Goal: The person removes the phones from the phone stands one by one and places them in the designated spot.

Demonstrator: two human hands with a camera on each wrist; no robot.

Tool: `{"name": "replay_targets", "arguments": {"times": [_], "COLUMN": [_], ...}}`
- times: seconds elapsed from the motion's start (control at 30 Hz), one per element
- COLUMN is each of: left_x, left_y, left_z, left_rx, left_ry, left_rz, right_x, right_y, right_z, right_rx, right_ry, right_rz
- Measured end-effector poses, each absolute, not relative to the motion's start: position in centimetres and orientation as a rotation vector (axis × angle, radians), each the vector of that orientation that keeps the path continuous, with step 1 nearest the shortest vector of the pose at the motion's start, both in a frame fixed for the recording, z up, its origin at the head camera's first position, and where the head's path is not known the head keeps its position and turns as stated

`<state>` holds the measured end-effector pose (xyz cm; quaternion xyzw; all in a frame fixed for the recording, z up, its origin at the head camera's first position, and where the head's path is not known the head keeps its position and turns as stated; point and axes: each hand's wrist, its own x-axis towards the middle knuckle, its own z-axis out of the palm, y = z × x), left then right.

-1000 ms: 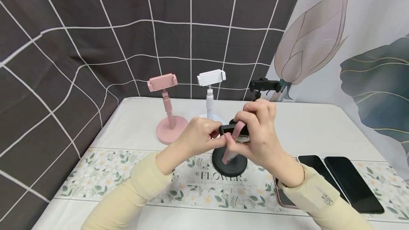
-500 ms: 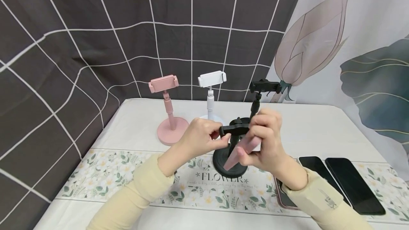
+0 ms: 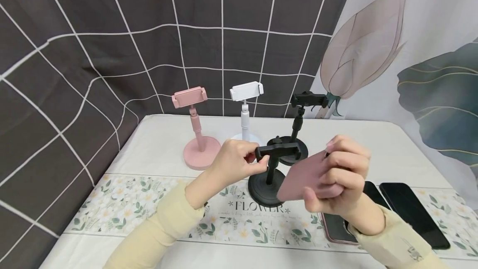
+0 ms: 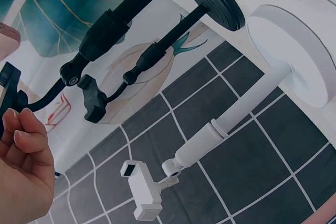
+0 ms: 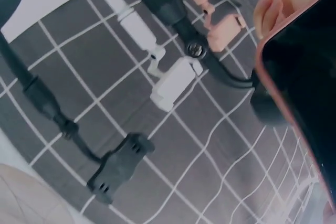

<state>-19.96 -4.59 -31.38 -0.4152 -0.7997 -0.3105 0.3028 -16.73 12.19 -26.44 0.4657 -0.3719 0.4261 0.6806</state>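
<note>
A black phone stand (image 3: 274, 150) stands upright near the table's middle on a round base. My left hand (image 3: 233, 163) pinches the left end of its clamp between thumb and fingers; in the left wrist view this hand (image 4: 26, 171) is at the left edge. To the right of the clamp, my right hand (image 3: 343, 177) grips a pink phone (image 3: 300, 177), held tilted in the air and apart from the stand. Its pink back shows in the head view, while the right wrist view catches the phone's dark screen (image 5: 307, 72).
Behind stand a pink phone stand (image 3: 198, 128), a white one (image 3: 245, 115) and a second black one (image 3: 297, 124). At the right lie a black phone (image 3: 414, 215), another dark phone (image 3: 374, 191) beside it and a pink-edged phone (image 3: 337, 229) partly under the right forearm.
My right hand has drawn the pink phone away from the clamp to the right, and the phone has turned so its back shows. My left hand has kept its place on the clamp.
</note>
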Motion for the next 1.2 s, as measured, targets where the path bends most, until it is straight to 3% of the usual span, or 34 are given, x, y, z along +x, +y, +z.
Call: {"name": "replay_targets", "arguments": {"times": [0.33, 0.57, 0.87, 1.2], "left_x": [-19.8, -19.8, -19.7, -19.4], "left_y": [-4.5, -4.3, -4.4, -4.6], "left_z": [-31.4, -31.3, -31.4, -31.4], "left_rx": [-1.082, -1.09, -1.073, -1.057], "left_ry": [-2.113, -2.119, -2.119, -2.125], "left_rz": [-0.87, -0.864, -0.861, -0.875], "right_x": [-17.8, -19.1, -22.3, -22.6], "right_y": [16.8, 22.7, 34.0, 41.6], "right_z": [-26.4, -26.1, -29.6, -33.3], "right_rx": [0.833, 0.851, 0.879, 0.468], "right_ry": [-1.121, -1.569, -2.144, -2.663], "right_rz": [0.761, 0.501, 0.009, -0.085]}}
